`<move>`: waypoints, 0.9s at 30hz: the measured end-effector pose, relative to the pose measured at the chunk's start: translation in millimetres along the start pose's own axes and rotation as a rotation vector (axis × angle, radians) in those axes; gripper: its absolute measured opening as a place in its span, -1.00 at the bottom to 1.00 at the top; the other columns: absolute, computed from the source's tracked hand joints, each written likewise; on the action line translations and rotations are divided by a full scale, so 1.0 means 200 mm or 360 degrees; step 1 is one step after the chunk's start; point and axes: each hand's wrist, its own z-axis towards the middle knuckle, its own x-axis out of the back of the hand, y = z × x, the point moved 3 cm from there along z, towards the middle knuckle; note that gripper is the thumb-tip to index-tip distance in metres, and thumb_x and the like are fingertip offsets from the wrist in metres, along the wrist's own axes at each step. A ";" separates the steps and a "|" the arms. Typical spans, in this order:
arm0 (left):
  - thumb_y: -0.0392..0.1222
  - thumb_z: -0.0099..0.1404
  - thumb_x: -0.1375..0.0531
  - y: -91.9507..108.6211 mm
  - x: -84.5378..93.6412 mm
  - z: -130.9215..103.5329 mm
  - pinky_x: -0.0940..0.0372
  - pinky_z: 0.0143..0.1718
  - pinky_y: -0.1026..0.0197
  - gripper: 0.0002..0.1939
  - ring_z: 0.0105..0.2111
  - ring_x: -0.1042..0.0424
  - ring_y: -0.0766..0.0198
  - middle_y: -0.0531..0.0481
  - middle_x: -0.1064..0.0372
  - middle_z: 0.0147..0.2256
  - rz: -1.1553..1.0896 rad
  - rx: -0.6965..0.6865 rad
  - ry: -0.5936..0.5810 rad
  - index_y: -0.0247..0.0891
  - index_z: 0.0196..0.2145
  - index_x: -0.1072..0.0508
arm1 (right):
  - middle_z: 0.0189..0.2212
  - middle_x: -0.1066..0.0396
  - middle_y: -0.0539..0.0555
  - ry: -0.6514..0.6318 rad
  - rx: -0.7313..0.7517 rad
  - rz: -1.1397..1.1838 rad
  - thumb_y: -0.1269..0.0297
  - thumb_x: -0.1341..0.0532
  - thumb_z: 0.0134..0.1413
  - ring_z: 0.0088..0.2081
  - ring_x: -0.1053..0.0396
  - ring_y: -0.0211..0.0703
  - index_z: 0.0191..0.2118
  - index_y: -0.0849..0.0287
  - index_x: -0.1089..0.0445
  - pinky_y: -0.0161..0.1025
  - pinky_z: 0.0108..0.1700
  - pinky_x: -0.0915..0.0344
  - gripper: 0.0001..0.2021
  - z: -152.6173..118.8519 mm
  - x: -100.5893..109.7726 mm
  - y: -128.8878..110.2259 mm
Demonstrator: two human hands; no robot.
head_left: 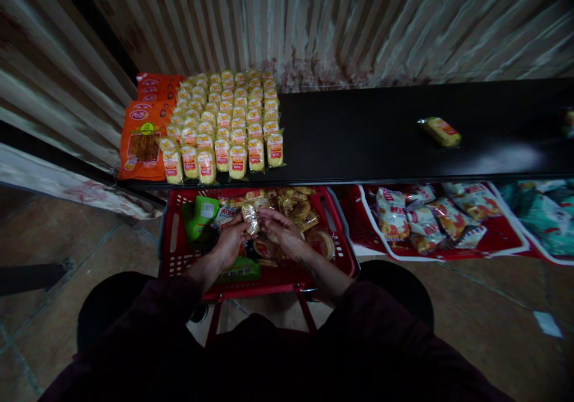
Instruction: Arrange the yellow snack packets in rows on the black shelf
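My left hand [231, 239] grips a small wrapped snack cake [250, 218] by its left side, over a red shopping basket [345, 252]. Close by on the right, the fingers of my right hand [286, 233] are stretched out toward the cake; whether they touch it I cannot tell. Beneath my hands the basket holds more packed snacks: a green packet [200, 218] at the left, another green packet [240, 270] at the front, and round wrapped pastries [320, 243] at the right.
On the black shelf [350, 139] stand rows of upright wrapped cakes [231, 121], beside orange packets [143, 139] at the left. One wrapped cake [440, 132] lies apart to the right. Below, another red basket [506, 240] holds white snack bags [424, 225], near teal packages [545, 216].
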 end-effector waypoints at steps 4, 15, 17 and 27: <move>-0.38 0.01 -0.19 0.01 0.00 0.00 -0.41 -0.29 0.22 -0.73 -0.31 -0.47 0.26 -0.08 -0.50 -0.26 -0.0057 0.0025 0.0063 -0.29 -0.26 -0.46 | -0.04 -0.45 0.08 -0.0009 0.0006 -0.0032 0.05 -0.37 -0.15 -0.06 -0.40 -0.05 -0.15 0.04 -0.49 -0.08 -0.01 -0.32 -0.61 0.00 0.00 0.00; -0.41 0.07 -0.19 -0.01 0.02 0.02 -0.41 -0.25 0.21 -0.86 -0.32 -0.45 0.32 -0.06 -0.45 -0.24 -0.0172 0.0027 0.0102 -0.30 -0.36 -0.42 | -0.08 -0.49 0.09 -0.0087 0.0031 -0.0035 0.05 -0.37 -0.17 -0.01 -0.39 -0.03 -0.13 0.06 -0.49 -0.04 0.06 -0.27 -0.58 -0.01 -0.02 -0.03; -0.43 0.08 -0.19 -0.01 0.02 0.02 -0.42 -0.24 0.20 -0.86 -0.38 -0.43 0.36 -0.03 -0.45 -0.29 -0.0220 0.0042 0.0107 -0.30 -0.37 -0.42 | -0.08 -0.49 0.08 -0.0079 0.0029 -0.0042 0.06 -0.37 -0.17 -0.01 -0.39 -0.03 -0.13 0.05 -0.49 -0.03 0.07 -0.26 -0.59 -0.01 -0.02 -0.03; -0.45 0.16 -0.12 -0.01 0.00 0.01 -0.42 -0.18 0.09 -0.86 -0.42 -0.47 0.32 0.01 -0.43 -0.42 -0.0300 0.0209 0.0072 -0.30 -0.33 -0.37 | -0.06 -0.47 0.04 -0.0105 0.0015 -0.0088 0.06 -0.34 -0.13 -0.05 -0.41 -0.06 -0.10 0.02 -0.48 -0.06 0.03 -0.31 -0.60 -0.01 -0.02 -0.04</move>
